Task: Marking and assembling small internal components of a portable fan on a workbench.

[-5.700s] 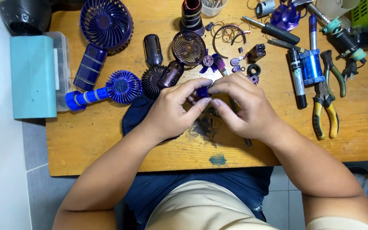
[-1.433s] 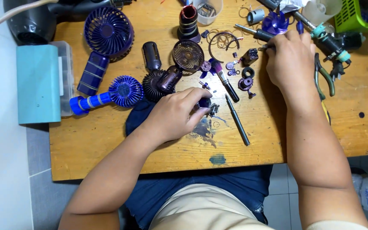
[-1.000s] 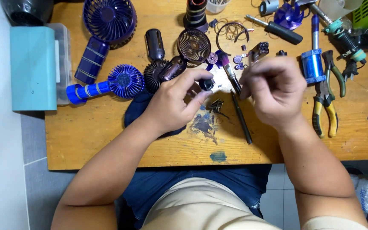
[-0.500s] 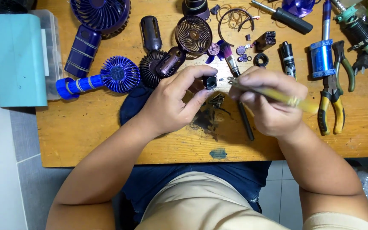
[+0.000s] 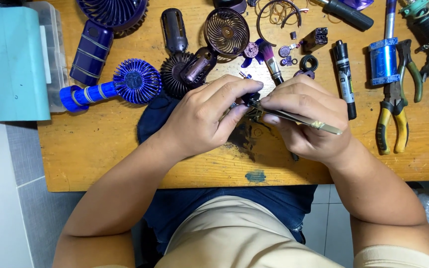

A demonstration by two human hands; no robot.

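Note:
My left hand [image 5: 205, 115] pinches a small dark round part [image 5: 252, 97] between thumb and fingertips above the wooden workbench [image 5: 100, 149]. My right hand [image 5: 308, 119] grips metal tweezers [image 5: 294, 117], their tip meeting the small part. Both hands touch over a dark stain on the wood. A small brush [image 5: 271, 60] lies just beyond my fingers.
A blue handheld fan [image 5: 120, 85], dark fan grilles [image 5: 226, 31], a fan body [image 5: 91, 51], a black pen-like tool [image 5: 344, 70], a blue spool [image 5: 384, 58], yellow-handled pliers [image 5: 396, 110] and small parts crowd the bench's far half. A teal box [image 5: 14, 60] stands at left.
My right hand reached to the far right tools, came back holding the tweezers, and brought their tip to the small part in my left hand. The view has moved closer.

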